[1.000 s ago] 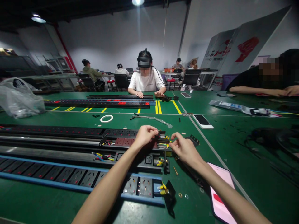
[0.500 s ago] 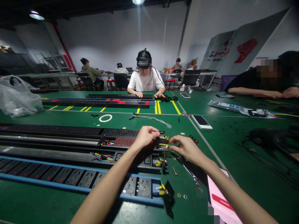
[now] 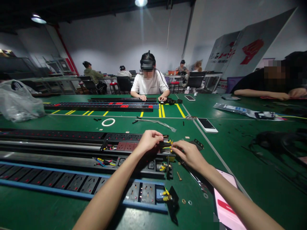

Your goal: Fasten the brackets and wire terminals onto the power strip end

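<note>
My left hand is closed in a pinch at the right end of a black power strip with dark red sockets; a small thin brass-coloured piece shows at its fingertips. My right hand has its fingers pressed together at the yellow-green wire ends of that strip; what it holds is too small to name. Nearer to me lie a black strip with a grey socket and a blue-edged strip with a black end plate. A wrench lies partly beneath my right hand.
A brass bolt and washers lie by the strips. A pink-screened phone is under my right forearm. Beyond are a white tape ring, a white phone and a person across the table. Cables lie right.
My right hand has moved left to the wire ends, and its fingers have come together. My left hand stays almost where it was. The person opposite has shifted one hand slightly.
</note>
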Tool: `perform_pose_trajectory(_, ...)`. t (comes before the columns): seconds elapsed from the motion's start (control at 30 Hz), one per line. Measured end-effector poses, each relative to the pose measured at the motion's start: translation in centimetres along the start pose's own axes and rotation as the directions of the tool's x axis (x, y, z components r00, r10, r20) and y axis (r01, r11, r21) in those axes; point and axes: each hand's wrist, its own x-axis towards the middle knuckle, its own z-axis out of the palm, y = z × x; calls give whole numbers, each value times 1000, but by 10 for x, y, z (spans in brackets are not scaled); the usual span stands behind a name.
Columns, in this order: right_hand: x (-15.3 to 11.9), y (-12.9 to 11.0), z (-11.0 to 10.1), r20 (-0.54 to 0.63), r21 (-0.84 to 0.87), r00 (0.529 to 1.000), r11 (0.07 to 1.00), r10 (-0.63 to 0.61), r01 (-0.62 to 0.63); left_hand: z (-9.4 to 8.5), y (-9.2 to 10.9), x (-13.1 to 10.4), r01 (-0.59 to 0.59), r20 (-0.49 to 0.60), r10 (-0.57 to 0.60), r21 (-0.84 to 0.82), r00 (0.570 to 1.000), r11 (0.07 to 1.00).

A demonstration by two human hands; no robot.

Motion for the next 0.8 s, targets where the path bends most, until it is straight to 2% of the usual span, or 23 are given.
perform_pose_trajectory(0.1, 2, -2, 4, -24, -38, 998, 998, 51, -52, -1, 1, 0, 11, -5, -11, -5, 1000, 1000)
perform_pose_trajectory(0.2, 3, -4, 7, 9, -93, 1000, 995, 28, -27, -1, 2, -1, 15, -10, -15, -8, 1000, 1000)
perform_pose_trajectory(0.33, 3, -5, 9, 12, -99, 998, 994, 54, -53, -2, 6, -3, 0, -14, 0, -13, 1000, 1000)
perform_pose_trajectory(0.57, -3, -8, 5, 101, -155, 994, 988, 31, -15, -3, 8, -5, -5, -3, 5, -5, 1000, 1000)
perform_pose_trajectory(0.8, -9, 0, -2, 119, -50, 993, 999, 26, -20, 1, 7, -8, -19, 78, 17, 27, 997, 999)
